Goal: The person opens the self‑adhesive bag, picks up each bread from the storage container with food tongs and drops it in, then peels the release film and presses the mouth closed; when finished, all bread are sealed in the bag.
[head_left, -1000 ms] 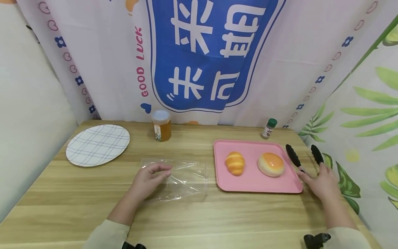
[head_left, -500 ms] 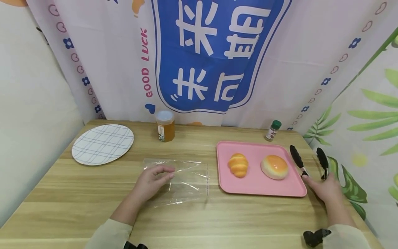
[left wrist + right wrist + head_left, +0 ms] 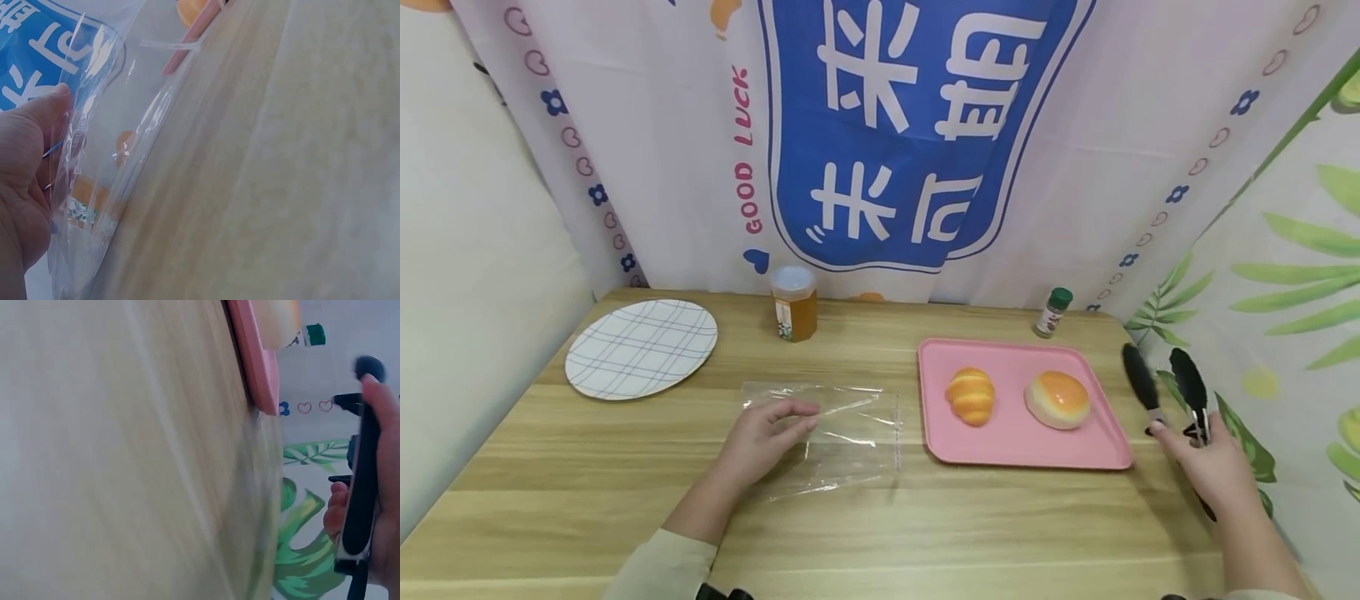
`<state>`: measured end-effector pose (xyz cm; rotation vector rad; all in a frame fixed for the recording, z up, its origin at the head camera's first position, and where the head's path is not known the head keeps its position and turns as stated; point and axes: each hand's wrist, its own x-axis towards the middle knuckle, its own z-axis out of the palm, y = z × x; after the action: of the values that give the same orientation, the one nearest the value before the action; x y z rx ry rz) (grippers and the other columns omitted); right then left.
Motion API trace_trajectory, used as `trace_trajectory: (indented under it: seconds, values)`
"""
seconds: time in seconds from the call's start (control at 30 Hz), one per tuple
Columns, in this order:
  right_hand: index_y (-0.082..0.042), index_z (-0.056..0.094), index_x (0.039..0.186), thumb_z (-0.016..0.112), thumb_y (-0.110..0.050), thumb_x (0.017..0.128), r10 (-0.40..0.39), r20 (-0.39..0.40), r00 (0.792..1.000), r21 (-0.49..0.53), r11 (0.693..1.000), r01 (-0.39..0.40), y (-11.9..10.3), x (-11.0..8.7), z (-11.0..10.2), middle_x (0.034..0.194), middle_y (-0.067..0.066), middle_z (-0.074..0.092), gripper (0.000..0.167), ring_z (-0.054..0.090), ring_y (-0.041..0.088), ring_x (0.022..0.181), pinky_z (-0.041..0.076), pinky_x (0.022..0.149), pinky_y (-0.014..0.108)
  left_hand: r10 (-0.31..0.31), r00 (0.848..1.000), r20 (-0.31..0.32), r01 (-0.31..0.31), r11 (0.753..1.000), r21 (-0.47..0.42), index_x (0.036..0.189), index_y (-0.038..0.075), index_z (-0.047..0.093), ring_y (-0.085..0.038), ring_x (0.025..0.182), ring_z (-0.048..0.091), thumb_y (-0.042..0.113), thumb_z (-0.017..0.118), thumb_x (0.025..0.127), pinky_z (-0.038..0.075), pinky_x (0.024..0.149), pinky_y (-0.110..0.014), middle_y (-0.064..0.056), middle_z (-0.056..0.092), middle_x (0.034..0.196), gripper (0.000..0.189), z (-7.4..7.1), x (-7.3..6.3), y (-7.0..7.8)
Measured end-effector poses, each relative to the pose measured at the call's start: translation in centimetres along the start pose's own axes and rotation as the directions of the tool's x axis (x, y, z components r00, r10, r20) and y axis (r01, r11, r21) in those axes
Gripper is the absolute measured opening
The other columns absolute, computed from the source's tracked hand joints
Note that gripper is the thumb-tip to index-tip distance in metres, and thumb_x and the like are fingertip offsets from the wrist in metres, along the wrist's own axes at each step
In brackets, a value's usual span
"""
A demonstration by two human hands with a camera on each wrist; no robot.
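From the head, we see the left hand [image 3: 763, 437] at the left end of a clear bag [image 3: 850, 446] on the surface [image 3: 865, 533]. Its thumb and fingers bend, and we see a small gap at their tips. The right hand [image 3: 1219, 468] grips black tongs [image 3: 1191, 383] just right of the pink tray [image 3: 1011, 446]. The tongs' two ends are apart. On the tray we find a croissant [image 3: 972, 397], with a bun [image 3: 1057, 400] to its right. We spot a bottle [image 3: 1054, 313] behind the tray, a jar [image 3: 794, 304] behind the bag and a plate [image 3: 642, 350] at the far left.

From the left wrist, we see the shiny bag right by the fingers, but we cannot tell if they pinch it.

From the right wrist, we see the thumb and curled fingers around the tongs, near the tray's corner.
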<state>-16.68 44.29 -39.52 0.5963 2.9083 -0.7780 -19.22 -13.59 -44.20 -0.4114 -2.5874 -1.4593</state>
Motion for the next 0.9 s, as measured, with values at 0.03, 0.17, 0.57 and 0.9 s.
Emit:
trace_trajectory:
  seconds: [0.03, 0.17, 0.57, 0.9]
  values:
    - [0.01, -0.014, 0.148, 0.045, -0.066, 0.093, -0.029, 0.011, 1.0, -0.039, 0.999, 0.029, -0.1, -0.3, -0.1, 0.147, 0.047, 0.014, 0.111, 0.023, 0.066, 0.131, 0.03, 0.101, 0.076, 0.0, 1.0, 0.001, 0.0, 1.0, -0.002, 0.102, 0.011, 0.074, -0.031, 0.112, 0.066, 0.017, 0.071, 0.09, 0.047, 0.103, -0.055, -0.005, 0.075, 0.109, 0.013, 0.0, 0.0, 0.0]
    - [0.018, 0.0, 0.148, 0.055, -0.065, 0.089, -0.152, 0.026, 0.988, -0.156, 0.976, 0.154, -0.8, -1.4, 0.0, 0.132, 0.049, 0.041, 0.115, 0.042, 0.066, 0.115, 0.043, 0.086, 0.073, -0.008, 1.0, 0.004, 0.008, 1.0, -0.005, 0.102, 0.011, 0.074, -0.031, 0.113, 0.065, 0.017, 0.071, 0.09, 0.047, 0.104, -0.054, -0.005, 0.074, 0.11, 0.014, -0.1, 0.0, 0.0]
    - [0.017, 0.035, 0.139, 0.072, -0.056, 0.082, -0.373, 0.064, 0.926, -0.238, 0.895, 0.377, -1.9, -3.0, 1.4, 0.131, 0.044, 0.044, 0.1, 0.045, 0.061, 0.117, 0.042, 0.089, 0.073, -0.019, 1.0, 0.015, 0.019, 1.0, -0.003, 0.103, 0.01, 0.074, -0.032, 0.114, 0.065, 0.017, 0.07, 0.09, 0.046, 0.105, -0.055, -0.006, 0.074, 0.11, 0.015, -0.2, 0.0, 0.1]
    - [0.013, 0.039, 0.14, 0.067, -0.069, 0.078, -0.326, 0.093, 0.941, -0.313, 0.888, 0.338, -2.9, -2.5, 2.0, 0.129, 0.044, 0.046, 0.106, 0.046, 0.062, 0.115, 0.046, 0.083, 0.07, 0.007, 1.0, 0.011, -0.007, 1.0, -0.004, 0.102, 0.01, 0.074, -0.031, 0.112, 0.066, 0.017, 0.07, 0.09, 0.047, 0.103, -0.055, -0.007, 0.075, 0.108, 0.014, -0.1, 0.0, 0.0]
